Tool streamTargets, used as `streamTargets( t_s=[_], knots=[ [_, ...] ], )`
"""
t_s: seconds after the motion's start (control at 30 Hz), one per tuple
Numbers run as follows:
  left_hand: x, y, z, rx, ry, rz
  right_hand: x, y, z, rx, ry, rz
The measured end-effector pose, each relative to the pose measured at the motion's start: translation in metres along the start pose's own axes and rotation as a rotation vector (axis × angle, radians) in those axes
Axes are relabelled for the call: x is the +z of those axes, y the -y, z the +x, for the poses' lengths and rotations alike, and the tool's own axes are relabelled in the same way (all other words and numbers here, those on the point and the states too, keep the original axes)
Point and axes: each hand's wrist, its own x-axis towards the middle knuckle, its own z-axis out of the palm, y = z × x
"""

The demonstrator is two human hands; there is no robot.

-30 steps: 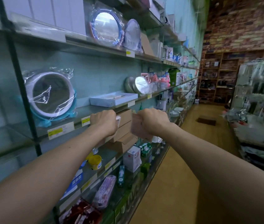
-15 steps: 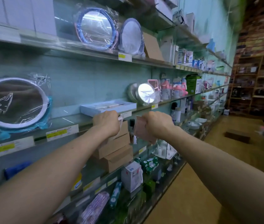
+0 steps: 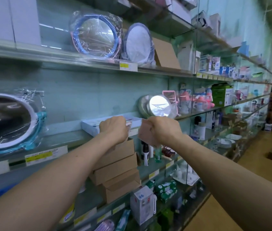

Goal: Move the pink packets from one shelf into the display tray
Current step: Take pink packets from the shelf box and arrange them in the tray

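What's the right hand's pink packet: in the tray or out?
Out. The right hand grips the pink packet in the air, beside the white display tray, not inside it.

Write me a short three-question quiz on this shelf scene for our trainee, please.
1. True or false: the right grip holds a pink packet.
2. What is stacked on the shelf below the display tray? A) cardboard boxes B) folded towels C) glass jars
3. Which grip is directly in front of the display tray?
Key: 1 true; 2 A; 3 the left grip.
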Motion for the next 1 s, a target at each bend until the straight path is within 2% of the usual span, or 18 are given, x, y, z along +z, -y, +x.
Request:
streamTargets(
  t_s=[0.3, 0.53, 0.77, 1.0],
  knots=[
    [0.006, -0.008, 0.100, -0.085, -0.122, -0.072, 0.011, -0.033, 0.087, -0.059, -0.137, 0.037],
    [0.027, 0.013, 0.169, -0.210, -0.149, -0.176, 0.054, -0.066, 0.177, -0.063, -0.251, 0.090],
    [0.048, 0.046, 0.198, -0.349, -0.089, -0.342, 0.085, -0.066, 0.232, -0.129, -0.230, 0.278],
    [0.058, 0.064, 0.216, -0.549, -0.124, -0.520, 0.110, -0.070, 0.285, -0.209, -0.144, 0.473]
  ],
)
